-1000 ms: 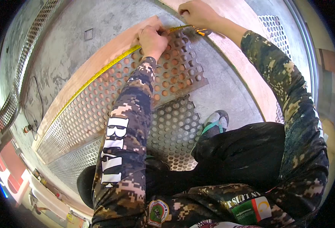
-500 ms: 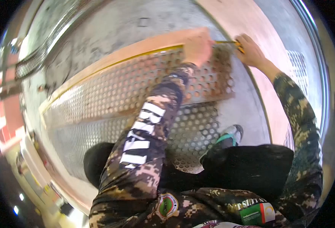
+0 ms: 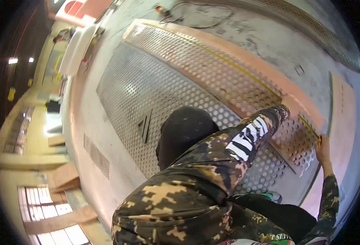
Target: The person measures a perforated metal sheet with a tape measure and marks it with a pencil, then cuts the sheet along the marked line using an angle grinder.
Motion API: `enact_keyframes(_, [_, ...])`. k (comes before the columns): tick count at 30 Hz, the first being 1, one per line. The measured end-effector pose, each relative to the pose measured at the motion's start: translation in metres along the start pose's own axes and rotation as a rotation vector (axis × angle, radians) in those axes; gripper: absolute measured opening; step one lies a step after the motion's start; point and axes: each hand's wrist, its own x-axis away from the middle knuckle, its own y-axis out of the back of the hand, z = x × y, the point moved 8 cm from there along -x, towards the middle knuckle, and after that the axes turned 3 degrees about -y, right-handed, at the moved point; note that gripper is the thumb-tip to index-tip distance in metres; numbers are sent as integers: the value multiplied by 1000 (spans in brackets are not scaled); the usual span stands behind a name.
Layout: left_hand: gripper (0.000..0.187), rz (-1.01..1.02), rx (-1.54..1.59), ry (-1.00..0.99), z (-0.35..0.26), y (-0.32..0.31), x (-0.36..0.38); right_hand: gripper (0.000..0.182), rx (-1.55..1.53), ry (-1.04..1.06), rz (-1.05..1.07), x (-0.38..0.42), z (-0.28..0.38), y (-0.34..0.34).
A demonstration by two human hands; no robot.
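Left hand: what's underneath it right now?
The yellow tape runs beneath the left hand and reappears toward the right hand. Perforated sheet and pinkish board show around it. The hand hides the stretch directly below; pressed or pinched, I can't tell.

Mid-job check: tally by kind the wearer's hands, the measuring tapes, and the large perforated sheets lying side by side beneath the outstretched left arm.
Hands: 2, the left hand and the right hand
Measuring tape: 1
Large perforated sheets: 2, the sheet along the tape and the sheet beside it
Total: 5
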Motion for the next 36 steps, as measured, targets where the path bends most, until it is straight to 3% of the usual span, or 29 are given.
enact_keyframes(2, [24,136,187,-4,8,-17,3,27,40,74,45,-3,1,-7])
enact_keyframes(3, [24,302,99,-50,5,-40,-9,27,23,83,25,-7,4,-7])
enact_keyframes(5, [26,89,130,11,-1,-4,10,28,6,123,42,-15,18,-11])
enact_keyframes(7, [26,66,162,51,-3,3,12,31,-6,-7,98,-21,19,-15])
enact_keyframes(10, [26,100,212,39,16,4,34,30,-17,7,118,-21,51,-14])
enact_keyframes(13, [26,175,233,22,45,-4,59,33,-56,-2,74,-28,38,-24])
enact_keyframes(14, [27,217,234,-36,40,-11,57,37,21,-22,85,-34,22,-30])
enact_keyframes(16, [28,338,207,-198,37,-36,51,38,-48,-32,147,-37,79,-11])
enact_keyframes(17, [28,392,168,-300,41,-48,47,38,-28,75,87,-33,70,-14])
enact_keyframes(18, [29,434,133,-392,45,-59,40,39,11,28,104,-27,82,-5])
enact_keyframes(19, [29,459,94,-475,48,-71,34,41,120,-38,235,-27,81,-5])
enact_keyframes(20, [30,485,64,-529,51,-82,28,41,72,38,77,-15,70,-6])
enact_keyframes(21, [31,503,56,-581,58,-94,21,39,89,-33,205,-12,74,-3])
enact_keyframes(22, [32,540,22,-402,59,-61,35,39,94,-30,198,-14,67,-5])
enact_keyframes(23, [33,707,75,-334,64,-73,38,39,77,-69,215,-10,67,-1])
enact_keyframes(26, [35,826,280,-236,44,-55,47,38,21,-123,229,8,50,-4])
enact_keyframes(28, [36,974,412,-52,47,-68,53,38,-6,-126,233,18,43,-13])
enact_keyframes(31, [34,1098,569,-107,5,-75,50,37,-83,-79,213,38,30,-13])
enact_keyframes(33, [33,1176,712,-90,-25,-74,49,42,-222,-100,307,44,31,-18])
enact_keyframes(36, [33,1171,606,-88,-46,-77,51,39,-182,-58,300,51,39,-24])
